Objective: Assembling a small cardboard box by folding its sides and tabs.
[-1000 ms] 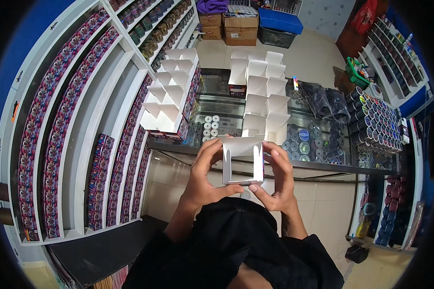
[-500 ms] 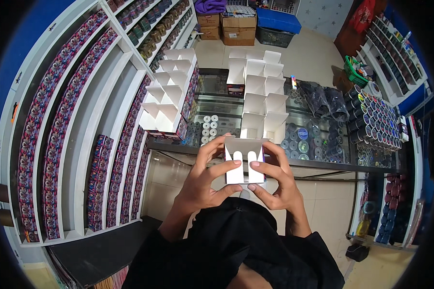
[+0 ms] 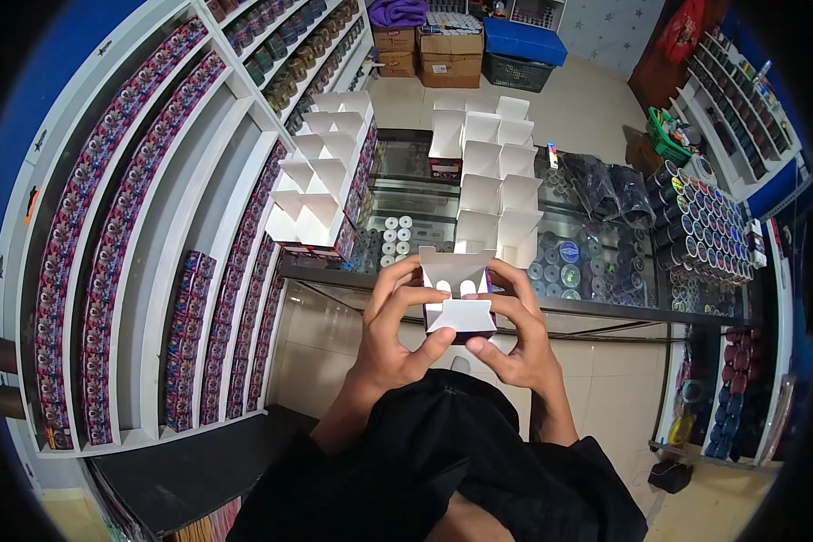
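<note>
Both hands hold a small cardboard box (image 3: 466,317), white inside with dark printed outer walls, over the near edge of the counter. Its far flap stands up, two rounded side tabs show in the opening, and the near flap leans inward. My left hand (image 3: 396,330) grips the left side, thumb at the near wall and index finger by the flap. On the other side, my right hand (image 3: 519,336) holds it likewise, thumb low on the front. Beyond the hands, similar boxes with raised flaps stand in a right group (image 3: 481,194) and a left group (image 3: 309,181).
A glass counter (image 3: 406,194) carries the boxes, black plastic bags (image 3: 605,190) and stacked spools (image 3: 705,230) at right. White shelves (image 3: 144,271) with rows of printed boxes rise at left. Cartons (image 3: 450,61) and a dark basket (image 3: 518,72) sit on the floor behind.
The box's near flap has come up and folded inward, covering the lower part of the side tabs. My fingers have shifted around it, and the dark near wall now shows.
</note>
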`<state>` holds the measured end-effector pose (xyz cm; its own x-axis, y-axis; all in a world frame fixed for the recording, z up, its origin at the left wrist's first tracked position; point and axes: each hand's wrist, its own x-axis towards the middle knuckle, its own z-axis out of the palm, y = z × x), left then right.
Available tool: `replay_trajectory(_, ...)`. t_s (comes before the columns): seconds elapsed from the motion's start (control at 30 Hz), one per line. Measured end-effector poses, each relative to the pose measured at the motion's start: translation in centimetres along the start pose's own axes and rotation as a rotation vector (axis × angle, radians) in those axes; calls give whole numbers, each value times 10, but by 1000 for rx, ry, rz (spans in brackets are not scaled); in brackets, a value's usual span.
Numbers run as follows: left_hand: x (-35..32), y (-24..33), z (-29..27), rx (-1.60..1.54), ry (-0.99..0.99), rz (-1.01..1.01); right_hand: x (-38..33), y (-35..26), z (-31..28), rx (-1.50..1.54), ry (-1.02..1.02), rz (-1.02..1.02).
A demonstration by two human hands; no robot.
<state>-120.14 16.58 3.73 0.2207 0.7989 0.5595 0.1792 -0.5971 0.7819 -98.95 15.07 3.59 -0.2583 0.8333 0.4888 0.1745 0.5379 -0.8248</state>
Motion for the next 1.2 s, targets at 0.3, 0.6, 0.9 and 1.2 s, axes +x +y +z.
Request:
replay_trajectory(0.3,5,-1,-10,22,-25,119,4,-3,-2,-30,-11,-101)
replay_trajectory(0.6,6,-2,-14,95,1,226,1,-2,2,-70,31,-194)
replay_trajectory(0.9,6,-1,-12,101,21,286,-2,-3,6,-113,84,-234)
replay_trajectory(1.2,2,-1,-5,126,40,274,0,-3,11,-139,164,-268)
